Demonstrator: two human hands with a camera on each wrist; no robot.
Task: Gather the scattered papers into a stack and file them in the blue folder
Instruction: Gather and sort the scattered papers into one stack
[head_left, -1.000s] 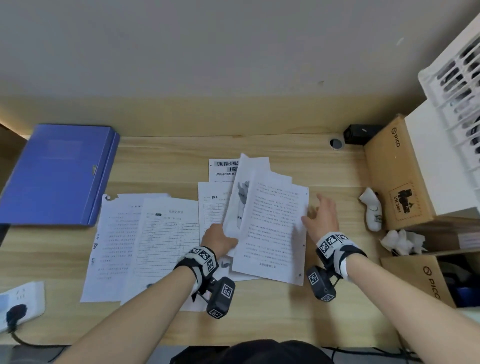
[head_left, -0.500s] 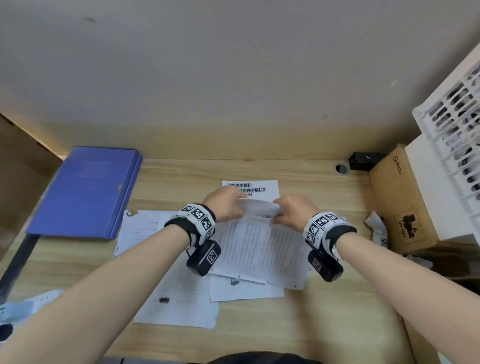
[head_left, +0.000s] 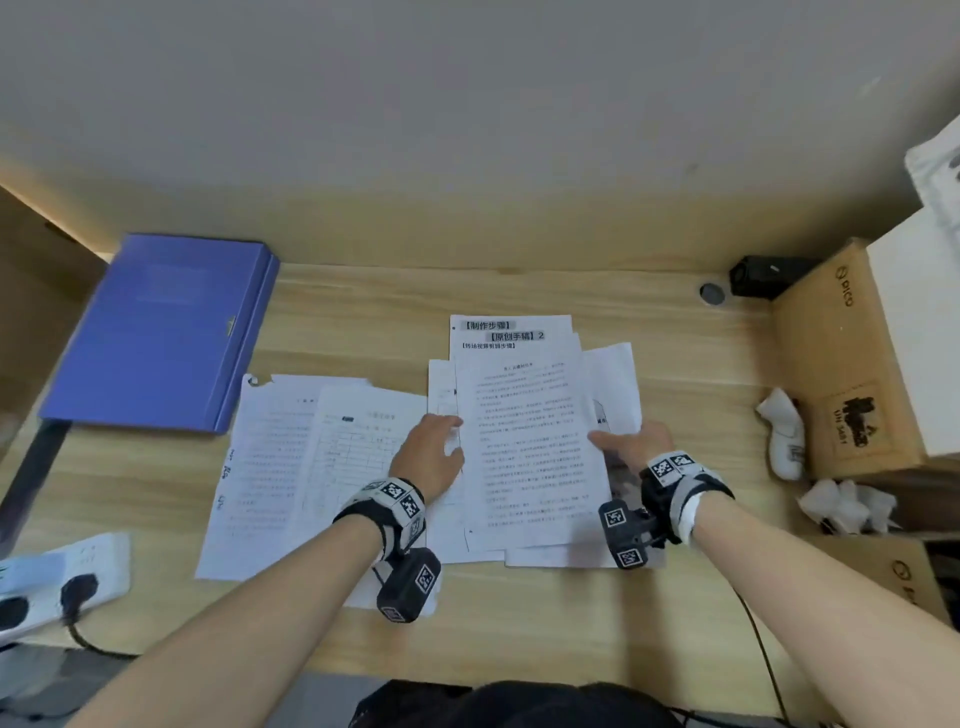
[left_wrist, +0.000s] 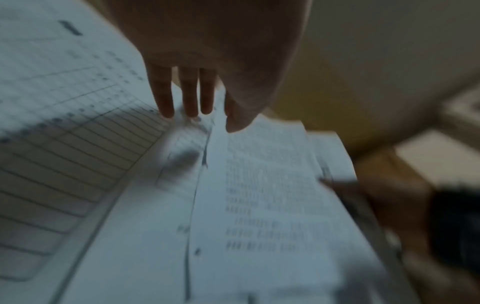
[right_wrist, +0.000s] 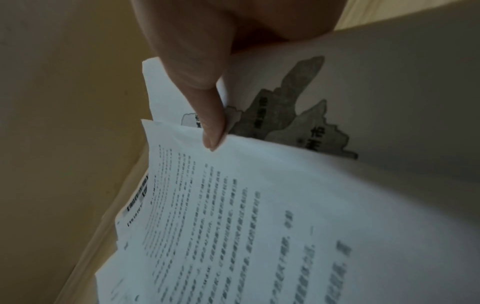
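Observation:
A shut blue folder lies at the back left of the wooden desk. A loose pile of printed papers sits in the middle, fanned and uneven. Two more sheets lie spread to its left. My left hand rests flat against the pile's left edge, its fingers straight on the paper. My right hand grips the pile's right edge. Its thumb presses on the top text sheet, beside a sheet with a grey picture.
A white power strip with a black plug sits at the front left edge. Cardboard boxes line the right side, with a white controller and crumpled white wrapping beside them. A black block stands at the back right.
Both hands have come back from the pile's far edge to its sides. The top sheets now lie straighter and flatter. The two sheets on the left have not moved.

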